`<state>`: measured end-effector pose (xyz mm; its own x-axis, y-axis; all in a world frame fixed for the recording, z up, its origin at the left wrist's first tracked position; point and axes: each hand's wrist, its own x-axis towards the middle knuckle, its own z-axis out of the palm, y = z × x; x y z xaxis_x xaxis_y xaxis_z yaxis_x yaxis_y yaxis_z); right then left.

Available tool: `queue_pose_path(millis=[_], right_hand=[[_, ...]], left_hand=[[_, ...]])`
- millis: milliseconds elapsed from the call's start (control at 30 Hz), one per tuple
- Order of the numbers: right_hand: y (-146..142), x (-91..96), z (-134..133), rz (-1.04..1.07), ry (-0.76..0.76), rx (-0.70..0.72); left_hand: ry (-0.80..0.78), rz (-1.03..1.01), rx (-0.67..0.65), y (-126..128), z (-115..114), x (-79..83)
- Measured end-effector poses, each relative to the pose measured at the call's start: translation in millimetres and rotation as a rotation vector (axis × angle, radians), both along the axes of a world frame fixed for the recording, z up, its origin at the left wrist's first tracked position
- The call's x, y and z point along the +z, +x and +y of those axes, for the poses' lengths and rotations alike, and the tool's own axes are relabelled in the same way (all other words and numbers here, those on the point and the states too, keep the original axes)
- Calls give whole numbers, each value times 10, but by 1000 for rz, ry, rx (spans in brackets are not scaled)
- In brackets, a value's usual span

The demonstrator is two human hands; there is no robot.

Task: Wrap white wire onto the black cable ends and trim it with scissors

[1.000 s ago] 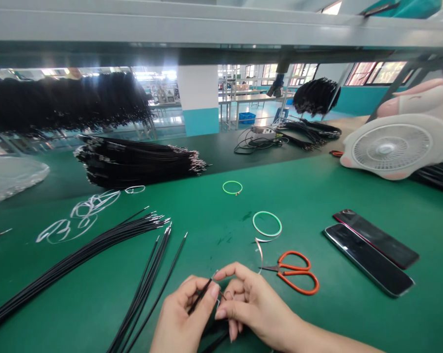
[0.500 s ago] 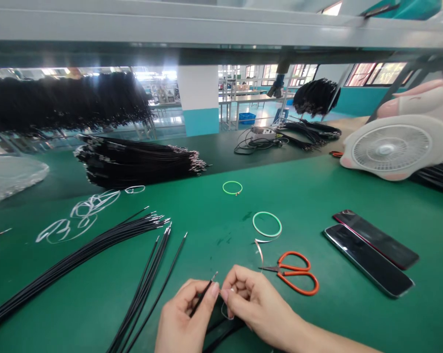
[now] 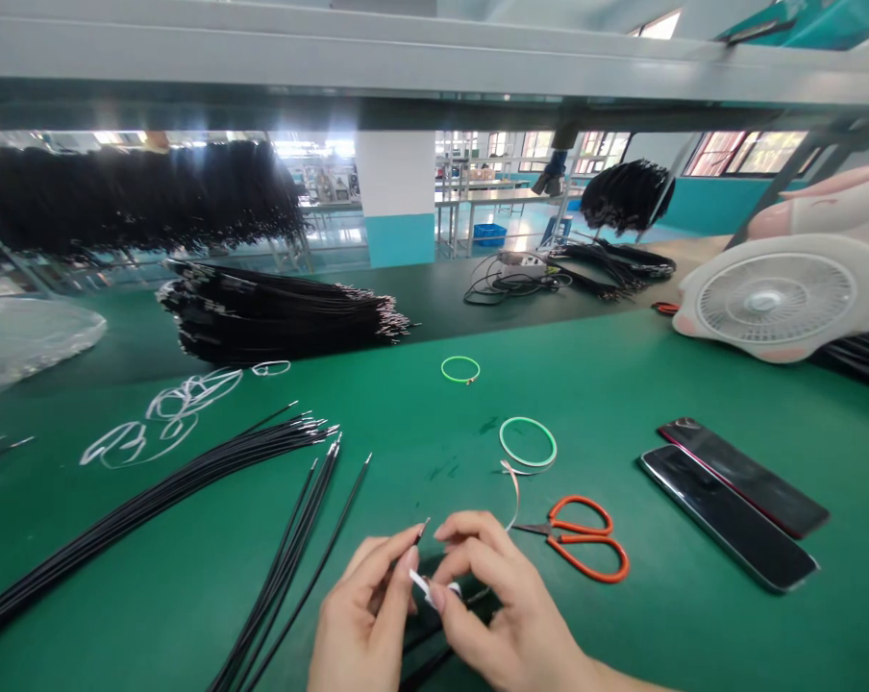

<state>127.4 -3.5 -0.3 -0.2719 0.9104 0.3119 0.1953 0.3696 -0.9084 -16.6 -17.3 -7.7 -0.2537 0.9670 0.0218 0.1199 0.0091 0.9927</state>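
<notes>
A: Which way is that wire lying?

B: The thin black wire point(image 3: 420, 533) is sticking out of the left hand's point(image 3: 362, 625) pinch, running up and to the right. Its tip is pointing away from the person and leaning toward the right hand point(image 3: 510, 610), so the left hand is the nearer one.

A: And the fingers?

B: The left thumb and forefinger are closed on the wire. The right hand's fingers point(image 3: 470, 548) are nearly closed too, pinching a white strip point(image 3: 426, 588) between the hands, just below the wire's tip. I can't tell whether the strip is touching the wire.

A: What's lying beyond the hands?

B: A curled pale strip point(image 3: 510, 490) is lying just beside orange-handled scissors point(image 3: 585, 543) on the green work mat point(image 3: 622, 394). Two bundles of black wires point(image 3: 153, 519) are lying to the left, and two phones point(image 3: 727, 519) are resting side by side on the right.

A: Further off?

B: A green ring point(image 3: 460, 368) is lying on the mat, a white fan point(image 3: 777, 298) is standing at the far right, and a big stack of black wires point(image 3: 283, 317) is lying beyond the mat's edge.
</notes>
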Motion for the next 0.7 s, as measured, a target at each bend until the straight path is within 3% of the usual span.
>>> queue_pose_path(millis=[100, 200, 400, 567, 700], right_hand=[[0, -34, -17, -89, 144, 103], [4, -40, -5, -134, 145, 154], [-1, 2, 26, 86, -105, 66], [-56, -32, 16, 337, -409, 52], [-44, -49, 23, 298, -380, 30]], left_hand=[[-39, -23, -9, -34, -2, 1], [-115, -88, -44, -53, -9, -5], [-136, -196, 4, 42, -26, 12], [-100, -135, 25, 67, -44, 1], [-104, -55, -3, 44, -58, -22]])
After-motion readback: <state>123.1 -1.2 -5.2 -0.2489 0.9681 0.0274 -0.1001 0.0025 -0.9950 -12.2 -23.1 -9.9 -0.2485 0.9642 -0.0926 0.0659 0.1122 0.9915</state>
